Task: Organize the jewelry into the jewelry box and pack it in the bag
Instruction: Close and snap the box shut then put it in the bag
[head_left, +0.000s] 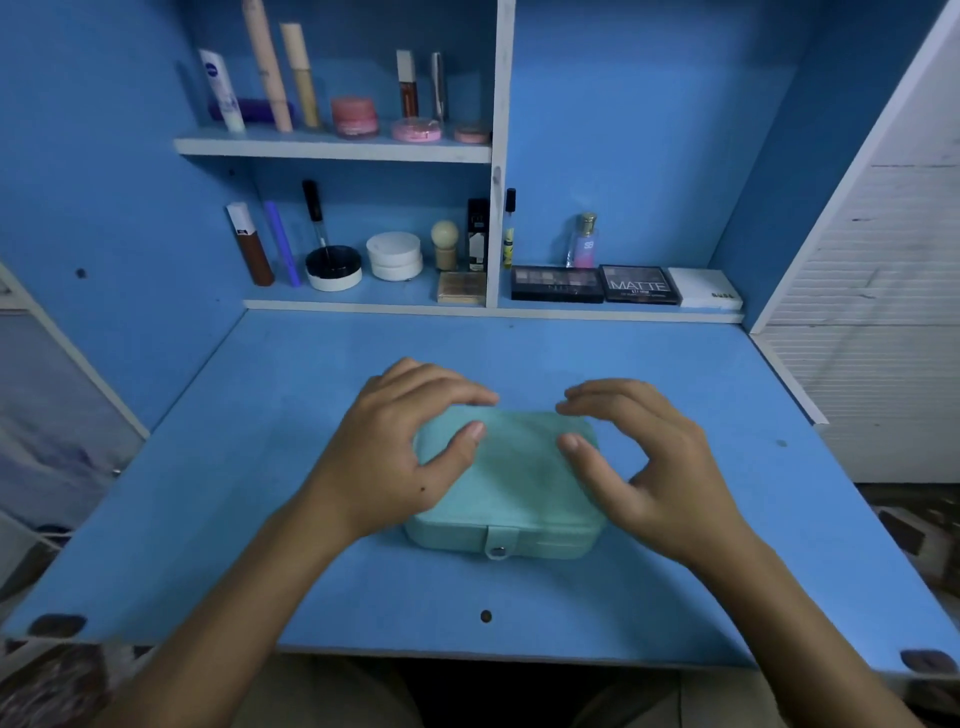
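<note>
A mint-green jewelry box (511, 493) lies on the blue desk, lid down, with its snap tab (500, 543) facing me. My left hand (395, 457) arches over the box's far left corner, and its thumb touches the lid. My right hand (644, 462) arches over the far right corner in the same way, thumb on the lid. The fingers of both hands curve past the far edge, spread apart from the thumbs. No jewelry and no bag are in view.
The blue desk (260, 519) has side walls and a back shelf. On the lower shelf stand jars, brushes, a perfume bottle (584, 241) and eyeshadow palettes (640, 285). The upper shelf (332, 148) carries tubes and pink pots.
</note>
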